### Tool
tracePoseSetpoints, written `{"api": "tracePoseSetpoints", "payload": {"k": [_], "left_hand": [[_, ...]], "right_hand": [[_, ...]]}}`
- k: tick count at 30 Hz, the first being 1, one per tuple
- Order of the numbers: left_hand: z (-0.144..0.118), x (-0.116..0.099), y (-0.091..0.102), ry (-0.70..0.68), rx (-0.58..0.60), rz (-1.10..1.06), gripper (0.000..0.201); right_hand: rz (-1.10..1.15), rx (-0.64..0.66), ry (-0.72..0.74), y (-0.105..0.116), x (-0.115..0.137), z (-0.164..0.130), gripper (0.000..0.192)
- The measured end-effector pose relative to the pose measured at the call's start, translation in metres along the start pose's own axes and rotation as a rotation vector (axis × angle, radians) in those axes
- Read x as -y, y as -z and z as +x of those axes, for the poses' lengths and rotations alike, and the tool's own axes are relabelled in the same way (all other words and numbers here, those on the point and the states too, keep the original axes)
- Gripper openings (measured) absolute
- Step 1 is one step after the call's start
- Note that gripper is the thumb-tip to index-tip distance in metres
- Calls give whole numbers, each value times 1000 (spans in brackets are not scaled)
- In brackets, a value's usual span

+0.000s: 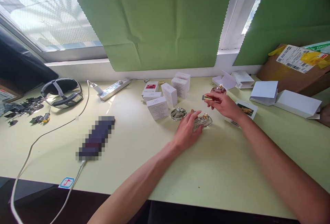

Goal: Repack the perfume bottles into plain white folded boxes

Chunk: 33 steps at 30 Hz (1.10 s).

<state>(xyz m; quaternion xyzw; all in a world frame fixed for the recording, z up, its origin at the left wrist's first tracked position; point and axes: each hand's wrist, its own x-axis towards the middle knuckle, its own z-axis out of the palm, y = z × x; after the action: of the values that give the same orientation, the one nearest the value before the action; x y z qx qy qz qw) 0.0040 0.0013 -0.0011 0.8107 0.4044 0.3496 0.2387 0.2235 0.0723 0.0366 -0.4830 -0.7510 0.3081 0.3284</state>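
Near the centre of the frame, slightly right, the left hand (187,131) lay on the pale green table (144,155) with its fingers curled loosely around a clear glass perfume bottle (205,121), the fingertips touching the bottle's left side. That bottle stood upright with a gold cap on top. Just above and to the right, the right hand (224,104) hovered over the table, its thumb and forefinger pinching a small red and gold tube (208,98) held roughly level. Behind that hand stood a pink round bottle (218,89), and to the left of the left hand's fingertips sat a second clear bottle (178,113). A cluster of small white boxes (165,95) filled the upper middle of the table, one with a red picture on its face. Farther left lay a white power strip (113,89), a dark headset (62,91) and a white cable (38,138). At the upper right rested a brown parcel (296,67) with yellow tape.
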Motion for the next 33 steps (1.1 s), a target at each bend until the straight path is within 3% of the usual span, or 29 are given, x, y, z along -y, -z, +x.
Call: {"api": "tracePoseSetpoints", "payload": {"k": [2, 5, 11, 22, 29, 33], "left_hand": [[0, 0, 0, 18, 0, 2, 55], [1, 0, 0, 28, -2, -5, 53], [1, 0, 1, 21, -19, -27, 51], [1, -2, 5, -18, 25, -49, 52], [1, -2, 4, -22, 17, -62, 53], [1, -1, 3, -18, 17, -67, 53]], "right_hand": [[167, -111, -46, -2, -1, -27, 48], [234, -182, -55, -8, 3, -51, 42], [397, -325, 44, -13, 22, -56, 24], [283, -358, 125, -15, 33, -60, 20], [161, -417, 147, -21, 38, -63, 29], [119, -424, 173, -21, 41, -64, 20]]}}
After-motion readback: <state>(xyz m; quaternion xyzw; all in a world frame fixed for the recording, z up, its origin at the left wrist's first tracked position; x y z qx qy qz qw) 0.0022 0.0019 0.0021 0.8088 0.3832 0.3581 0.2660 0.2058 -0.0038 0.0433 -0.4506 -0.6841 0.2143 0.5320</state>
